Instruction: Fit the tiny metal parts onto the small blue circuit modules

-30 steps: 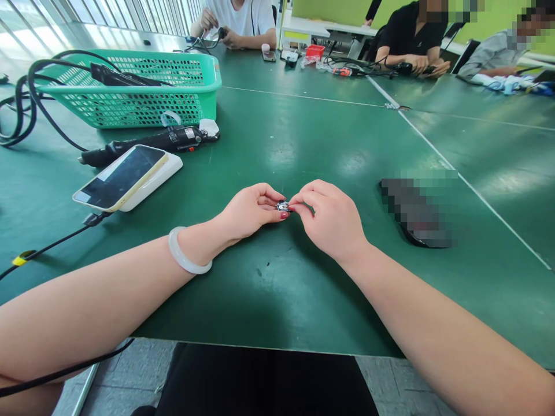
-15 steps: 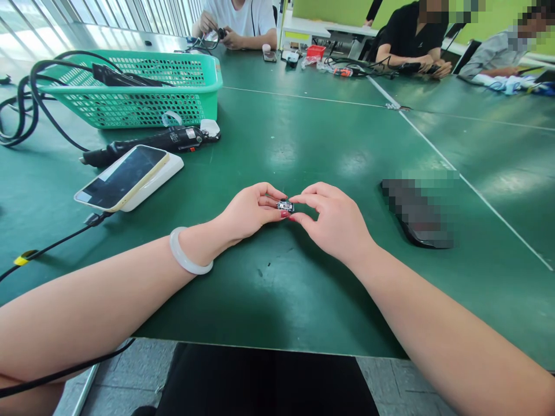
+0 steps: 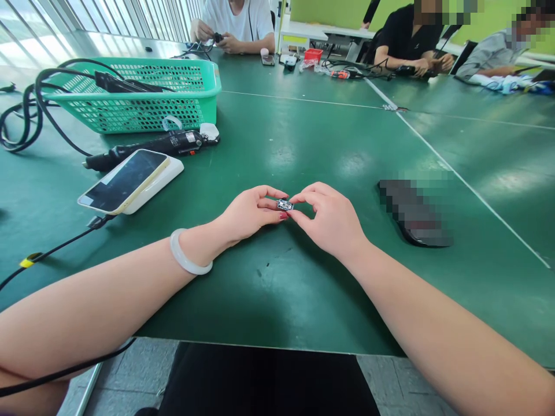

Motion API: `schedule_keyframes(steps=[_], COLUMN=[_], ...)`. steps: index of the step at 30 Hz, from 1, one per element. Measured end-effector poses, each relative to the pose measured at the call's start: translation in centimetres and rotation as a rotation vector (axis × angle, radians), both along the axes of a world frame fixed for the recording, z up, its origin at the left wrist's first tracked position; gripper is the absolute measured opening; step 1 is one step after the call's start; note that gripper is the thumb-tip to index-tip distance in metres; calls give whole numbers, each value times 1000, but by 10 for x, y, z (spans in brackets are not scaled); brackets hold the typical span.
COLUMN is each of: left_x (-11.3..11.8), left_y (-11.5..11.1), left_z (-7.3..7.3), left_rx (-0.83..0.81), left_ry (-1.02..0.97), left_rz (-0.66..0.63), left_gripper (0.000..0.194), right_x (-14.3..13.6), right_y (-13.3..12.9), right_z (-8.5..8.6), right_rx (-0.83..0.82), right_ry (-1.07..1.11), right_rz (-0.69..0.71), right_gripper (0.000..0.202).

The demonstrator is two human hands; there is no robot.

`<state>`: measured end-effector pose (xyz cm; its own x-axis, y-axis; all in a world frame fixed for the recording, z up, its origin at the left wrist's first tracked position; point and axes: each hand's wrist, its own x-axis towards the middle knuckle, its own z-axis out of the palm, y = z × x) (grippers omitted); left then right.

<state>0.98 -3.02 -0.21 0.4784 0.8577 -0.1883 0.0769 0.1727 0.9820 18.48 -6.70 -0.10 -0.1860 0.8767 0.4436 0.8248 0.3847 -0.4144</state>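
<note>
Little has moved since the earlier frame: both hands stay in the same place at the middle of the green worktop (image 3: 303, 133), and the small part (image 3: 285, 204) between them now lies a bit flatter and more in the open. Left hand (image 3: 249, 212) and right hand (image 3: 332, 221) meet fingertip to fingertip, their fingers closed on the part from either side, just above the worktop; what the part is cannot be told, it is too small. A white bangle (image 3: 187, 257) sits on the left wrist. To the left lies a phone (image 3: 124, 180) on a white pad (image 3: 162, 176), and just behind it a black rotary tool (image 3: 151, 147). Behind that stands a green basket (image 3: 143, 95), holding a black device (image 3: 121, 84) with its cable (image 3: 30, 110) looping out over the rim. To the right lies a blurred dark object (image 3: 414, 212). Other people sit at the far edge.
</note>
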Motion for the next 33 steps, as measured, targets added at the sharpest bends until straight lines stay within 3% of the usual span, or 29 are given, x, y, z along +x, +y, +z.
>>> schedule_keyframes(steps=[11, 15, 19, 22, 26, 28, 30, 33], left_x=[3, -3, -20, -49, -100, -122, -137, -148], left_y=[-4, -4, -7, -16, -39, -50, -59, -65], left_z=[4, 9, 22, 32, 41, 43, 43, 38], left_rx=[-140, -154, -87, 81, 405, 490, 502, 522], left_ry=[-92, -33, 236, 509, 1082, 1325, 1441, 1462], left_rz=[87, 95, 110, 111, 160, 167, 187, 250], left_gripper=[18, 19, 25, 29, 38, 43, 44, 44], right_x=[-17, -14, -2, 9, 17, 17, 16, 15], right_y=[3, 3, 4, 7, 11, 12, 12, 12], right_z=[-7, -9, -10, -11, -12, -12, -12, -11], right_rx=[16, 28, 21, -3, -22, -32, -42, -59], right_ry=[15, 36, 101, 158, 200, 203, 200, 193], right_rz=[-36, 51, 63, 16, -25, -18, -6, -1], right_gripper=[15, 12, 15, 16, 17, 17, 17, 17])
